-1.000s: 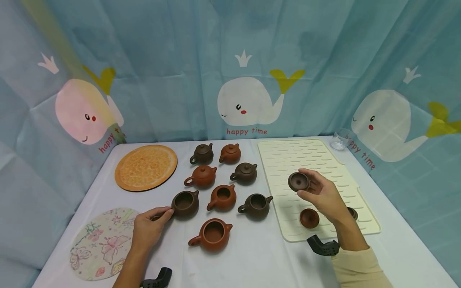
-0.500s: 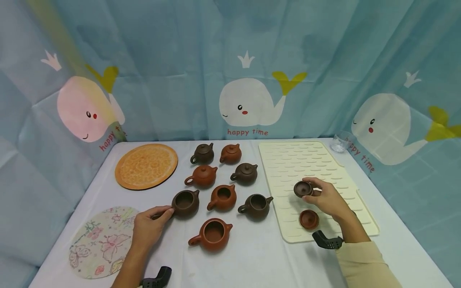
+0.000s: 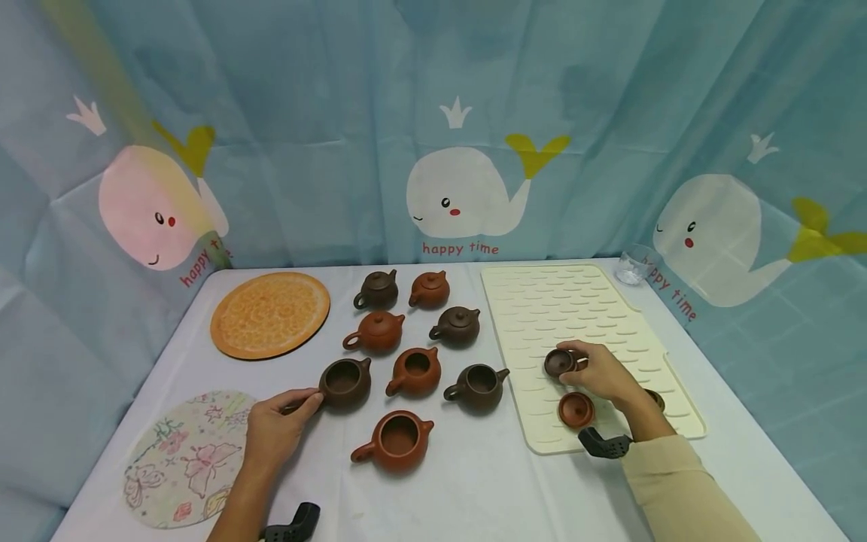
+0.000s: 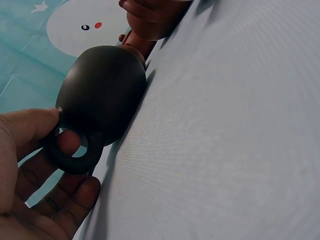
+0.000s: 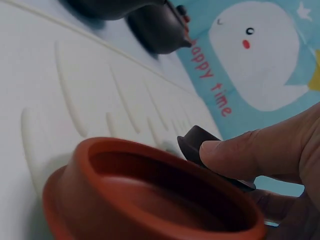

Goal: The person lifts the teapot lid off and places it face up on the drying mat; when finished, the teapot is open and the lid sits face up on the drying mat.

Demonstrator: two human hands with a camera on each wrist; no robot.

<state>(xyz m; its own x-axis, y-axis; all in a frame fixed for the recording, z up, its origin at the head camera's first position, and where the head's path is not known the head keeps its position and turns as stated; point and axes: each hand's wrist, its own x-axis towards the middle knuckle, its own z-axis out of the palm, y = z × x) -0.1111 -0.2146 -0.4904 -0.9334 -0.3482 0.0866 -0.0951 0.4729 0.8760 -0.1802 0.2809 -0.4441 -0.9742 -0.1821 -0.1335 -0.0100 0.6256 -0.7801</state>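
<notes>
My left hand (image 3: 276, 429) grips the ring handle (image 4: 75, 162) of a lidless dark brown teapot (image 4: 102, 90), which stands on the white cloth. A fingertip shows through the handle's loop in the left wrist view. Over the cream ridged mat (image 3: 542, 301), my right hand (image 3: 603, 373) pinches a dark brown teapot lid (image 3: 559, 363) between thumb and fingers, its hollow underside showing. Whether that lid touches the mat I cannot tell. Just nearer lies a reddish-brown lid (image 3: 576, 410), hollow side up. Another dark lid (image 3: 655, 399) is partly hidden behind my right wrist.
Lidless teapots, two reddish (image 3: 416, 376) (image 3: 400, 444) and one dark (image 3: 477, 395), stand mid-table. Several lidded teapots (image 3: 375, 331) are behind them. At left lie an orange round mat (image 3: 271, 316) and a floral one (image 3: 183, 459). A clear glass (image 3: 631, 269) stands back right.
My right hand has lowered the dark lid toward the mat and brought it slightly nearer, close behind the reddish lid. The left hand stays on the teapot handle.
</notes>
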